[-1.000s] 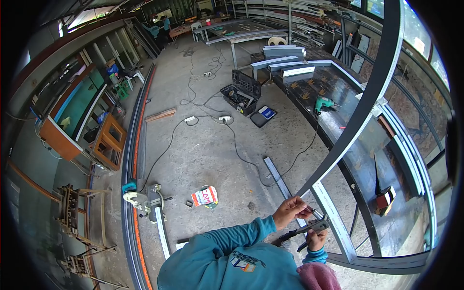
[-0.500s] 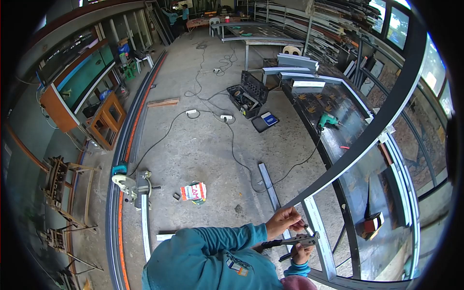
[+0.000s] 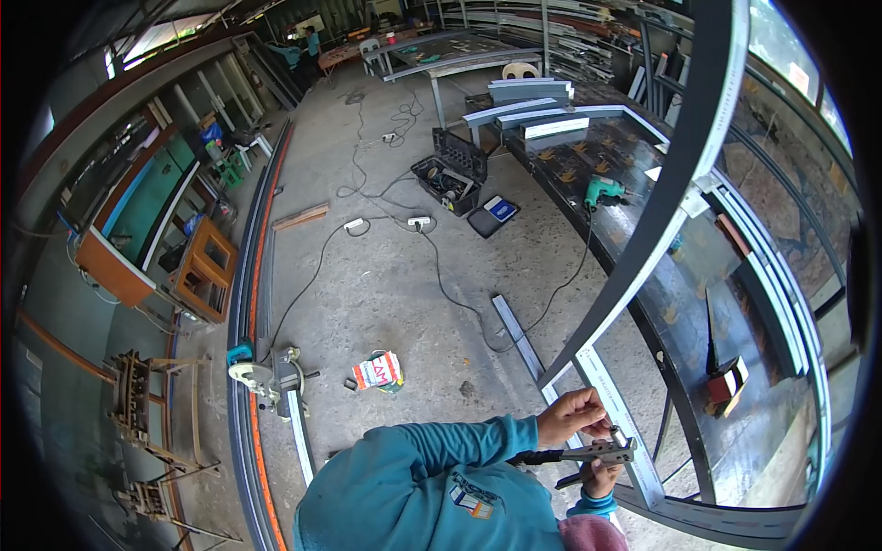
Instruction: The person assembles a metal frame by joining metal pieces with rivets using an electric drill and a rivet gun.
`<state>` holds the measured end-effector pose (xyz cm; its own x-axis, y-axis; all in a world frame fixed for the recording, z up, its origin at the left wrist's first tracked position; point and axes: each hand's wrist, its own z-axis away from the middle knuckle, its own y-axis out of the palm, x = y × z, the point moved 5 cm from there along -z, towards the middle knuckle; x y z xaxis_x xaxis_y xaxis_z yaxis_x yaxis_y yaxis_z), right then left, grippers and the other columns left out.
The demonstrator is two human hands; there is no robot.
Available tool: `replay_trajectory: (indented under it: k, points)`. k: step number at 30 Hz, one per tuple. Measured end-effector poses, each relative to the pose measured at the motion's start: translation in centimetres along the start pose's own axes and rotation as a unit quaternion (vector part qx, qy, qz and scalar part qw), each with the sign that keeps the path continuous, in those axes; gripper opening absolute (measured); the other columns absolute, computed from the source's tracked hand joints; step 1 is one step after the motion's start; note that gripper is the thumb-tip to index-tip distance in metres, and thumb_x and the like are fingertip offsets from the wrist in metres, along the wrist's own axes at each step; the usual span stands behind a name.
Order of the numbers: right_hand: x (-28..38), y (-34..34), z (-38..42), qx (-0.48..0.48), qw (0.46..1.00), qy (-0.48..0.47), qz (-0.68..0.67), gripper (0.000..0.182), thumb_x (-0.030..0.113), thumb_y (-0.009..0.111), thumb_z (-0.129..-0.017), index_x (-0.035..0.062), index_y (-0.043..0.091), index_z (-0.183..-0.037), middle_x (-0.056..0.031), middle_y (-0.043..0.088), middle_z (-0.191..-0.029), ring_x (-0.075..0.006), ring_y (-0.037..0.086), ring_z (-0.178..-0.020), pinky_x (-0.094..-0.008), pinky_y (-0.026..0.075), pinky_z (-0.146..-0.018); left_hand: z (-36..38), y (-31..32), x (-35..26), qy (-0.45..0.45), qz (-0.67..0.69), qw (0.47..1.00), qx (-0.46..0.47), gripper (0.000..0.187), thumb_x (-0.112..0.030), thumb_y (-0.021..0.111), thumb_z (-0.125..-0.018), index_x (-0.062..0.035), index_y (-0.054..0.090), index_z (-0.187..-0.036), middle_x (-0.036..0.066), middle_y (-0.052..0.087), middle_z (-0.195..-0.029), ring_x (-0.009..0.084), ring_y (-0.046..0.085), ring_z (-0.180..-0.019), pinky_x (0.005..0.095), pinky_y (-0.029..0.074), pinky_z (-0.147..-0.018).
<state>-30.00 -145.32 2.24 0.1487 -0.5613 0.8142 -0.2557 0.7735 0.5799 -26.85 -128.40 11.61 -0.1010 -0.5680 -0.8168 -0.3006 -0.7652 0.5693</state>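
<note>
- Your left hand (image 3: 571, 418) is partly closed, its fingers pinched at the head of a grey metal hand tool with black handles (image 3: 602, 451).
- Your right hand (image 3: 602, 476) is closed around that tool, just beside a pale metal bar (image 3: 617, 418).
- The long, dark, glossy tabletop (image 3: 680, 308) carries a green power drill (image 3: 604, 191) and pale-edged profiles (image 3: 557, 128).
- Cords cross the grey concrete floor (image 3: 395, 294).
- An open black plastic toolbox (image 3: 447, 190) sits there, holding tools you can't make out individually.
</note>
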Motion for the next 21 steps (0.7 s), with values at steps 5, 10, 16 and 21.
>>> replay_trajectory:
  k: [5,10,16,21]
  points:
    - [2.6,-2.8,-1.3,-0.017,0.987,-0.063,0.148,0.059,0.032,0.068,-0.073,-0.0039,0.053,-0.118,-0.0136,0.059,-0.110,-0.0187,0.058,-0.094,-0.0315,0.047,-0.080,-3.6,1.9,3.3,-0.031,0.057,0.998,0.009,0.007,-0.012,0.053,-0.092,-0.0057,0.053,-0.093,0.008,0.063,-0.094,0.0122,0.061,-0.082,0.0286,0.050,-0.076]
    - [5.4,-6.4,-0.7,-0.038,0.908,0.087,0.407,0.033,0.022,0.066,-0.076,0.0001,0.066,-0.101,-0.0132,0.066,-0.080,-0.0141,0.060,-0.071,-0.0317,0.048,-0.064,-6.5,3.7,5.2,-0.072,-0.009,0.996,-0.042,0.005,-0.009,0.058,-0.089,-0.0052,0.055,-0.089,0.010,0.063,-0.089,0.0157,0.063,-0.078,0.0313,0.054,-0.074]
    - [5.8,-8.3,1.4,-0.124,0.984,0.011,0.128,0.030,0.010,0.067,-0.074,-0.0008,0.063,-0.103,-0.0044,0.065,-0.092,-0.0118,0.057,-0.086,-0.0263,0.044,-0.079,-8.8,4.7,9.6,-0.137,0.027,0.990,-0.001,0.013,-0.018,0.052,-0.093,-0.0056,0.053,-0.093,0.012,0.064,-0.093,0.0196,0.065,-0.081,0.0310,0.055,-0.074]
    - [5.8,-9.0,3.7,-0.202,0.974,-0.010,0.103,0.033,0.010,0.066,-0.075,-0.0021,0.062,-0.106,-0.0046,0.065,-0.090,-0.0109,0.057,-0.084,-0.0255,0.044,-0.078,-10.5,6.4,11.8,-0.214,0.026,0.975,0.059,0.013,-0.018,0.051,-0.094,-0.0056,0.053,-0.093,0.012,0.064,-0.093,0.0195,0.065,-0.081,0.0302,0.055,-0.073]
